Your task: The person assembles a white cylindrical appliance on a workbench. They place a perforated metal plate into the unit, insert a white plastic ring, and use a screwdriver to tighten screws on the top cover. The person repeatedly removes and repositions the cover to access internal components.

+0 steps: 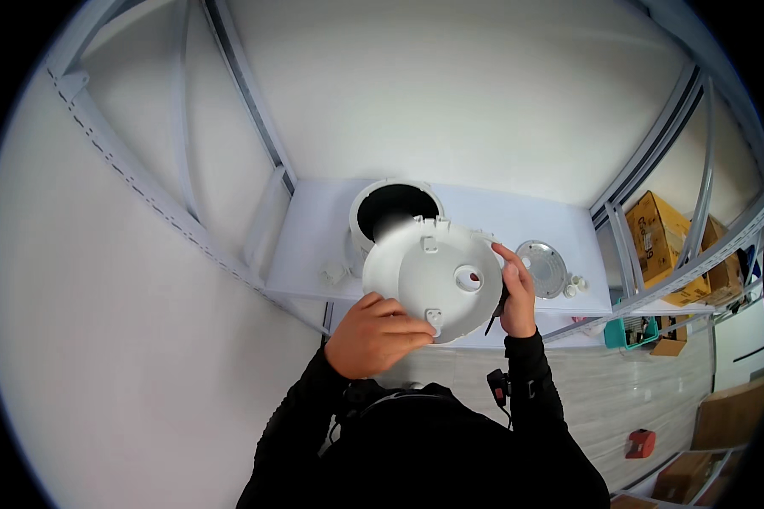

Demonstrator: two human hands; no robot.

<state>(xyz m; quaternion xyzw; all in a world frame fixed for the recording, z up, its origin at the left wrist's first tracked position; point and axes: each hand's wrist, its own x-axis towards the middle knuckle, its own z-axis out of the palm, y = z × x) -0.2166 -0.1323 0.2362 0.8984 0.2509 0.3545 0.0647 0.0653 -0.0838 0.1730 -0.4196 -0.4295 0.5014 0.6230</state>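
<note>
I hold a round white plastic lid (433, 276) up in front of me, its inner side with moulded tabs and a round hole facing me. My left hand (375, 332) grips its lower left rim. My right hand (516, 297) holds its right edge, where a dark part shows behind the rim. Behind the lid a white round pot body (392, 208) with a dark open inside stands on the white table (314, 229).
A round metal disc (543, 268) and small white parts (575, 285) lie on the table's right side; another small white part (332, 272) lies at its left. Cardboard boxes (658, 242) sit on shelving at right. A teal bin (626, 332) and a red object (641, 443) are lower right.
</note>
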